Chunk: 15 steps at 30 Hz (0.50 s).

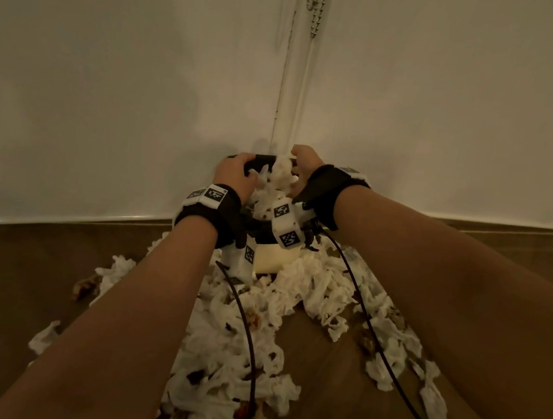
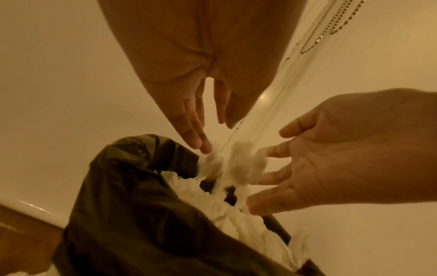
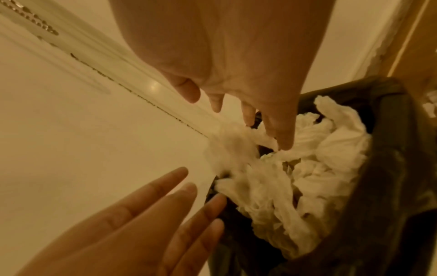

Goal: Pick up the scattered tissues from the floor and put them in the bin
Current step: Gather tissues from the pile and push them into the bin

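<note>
A bin (image 1: pixel 272 260) lined with a black bag (image 2: pixel 132 186) stands on the floor against the white wall. It is heaped with white tissues (image 3: pixel 307 168). My left hand (image 1: pixel 234 173) and right hand (image 1: pixel 302 169) hover over its mouth, palms facing each other. In both wrist views the fingers of the left hand (image 2: pixel 203 130) and right hand (image 3: pixel 260 112) are straight and spread. A blurred tissue clump (image 2: pixel 241 164) sits between the fingertips, just above the heap. Many more crumpled, partly stained tissues (image 1: pixel 235 342) lie scattered on the wooden floor in front of the bin.
A vertical white trim (image 1: pixel 292 90) runs down the wall behind the bin, with a bead chain (image 1: pixel 317 4) hanging beside it. Black cables (image 1: pixel 249 344) trail from my wrists over the tissue pile. Bare wooden floor (image 1: pixel 20 266) lies to the left.
</note>
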Each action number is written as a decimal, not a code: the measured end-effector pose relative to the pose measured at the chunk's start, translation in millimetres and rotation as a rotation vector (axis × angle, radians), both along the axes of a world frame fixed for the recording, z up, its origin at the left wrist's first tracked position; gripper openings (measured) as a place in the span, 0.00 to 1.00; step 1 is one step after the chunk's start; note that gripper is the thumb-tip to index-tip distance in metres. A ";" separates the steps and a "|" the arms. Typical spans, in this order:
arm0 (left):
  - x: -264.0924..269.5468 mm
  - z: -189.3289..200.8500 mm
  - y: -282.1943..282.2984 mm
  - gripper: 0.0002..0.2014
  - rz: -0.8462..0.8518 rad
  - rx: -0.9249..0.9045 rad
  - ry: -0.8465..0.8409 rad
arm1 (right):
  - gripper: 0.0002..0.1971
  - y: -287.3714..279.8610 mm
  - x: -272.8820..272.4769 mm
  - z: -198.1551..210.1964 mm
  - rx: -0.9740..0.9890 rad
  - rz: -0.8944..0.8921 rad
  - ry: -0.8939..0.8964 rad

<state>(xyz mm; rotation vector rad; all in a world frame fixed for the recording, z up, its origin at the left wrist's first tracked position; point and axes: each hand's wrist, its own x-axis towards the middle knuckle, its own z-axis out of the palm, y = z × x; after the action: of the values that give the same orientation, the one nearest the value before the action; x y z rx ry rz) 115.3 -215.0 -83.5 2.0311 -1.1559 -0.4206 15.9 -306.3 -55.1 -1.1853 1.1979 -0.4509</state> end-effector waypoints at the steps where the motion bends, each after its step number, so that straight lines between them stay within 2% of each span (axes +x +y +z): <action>1: 0.3 -0.8 0.0 0.20 -0.006 0.006 0.001 | 0.25 0.6 -2.2 -2.0 -0.029 0.006 0.020; 3: -0.2 -2.2 1.1 0.18 0.007 -0.022 -0.010 | 0.23 0.3 -7.9 -6.8 -0.125 -0.013 0.049; 6: -4.0 -3.5 7.0 0.15 0.035 -0.115 -0.043 | 0.17 2.6 -20.7 -14.8 -0.197 -0.064 -0.032; 9: -11.3 -10.0 18.1 0.18 0.022 -0.164 -0.029 | 0.19 6.3 -40.8 -29.0 -0.361 -0.174 -0.004; 12: -26.4 -25.4 34.7 0.17 -0.042 -0.129 -0.027 | 0.21 24.5 -66.2 -48.9 -0.433 -0.231 0.034; 15: -43.9 -49.0 51.8 0.16 -0.130 -0.045 -0.021 | 0.20 46.0 -90.1 -77.1 -0.387 -0.244 0.078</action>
<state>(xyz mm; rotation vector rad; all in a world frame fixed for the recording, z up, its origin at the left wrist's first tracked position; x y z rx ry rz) 71.4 -163.3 -132.4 1.9326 -1.3042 -0.4341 -74.2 -260.3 -132.2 -1.3981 1.3693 -0.8559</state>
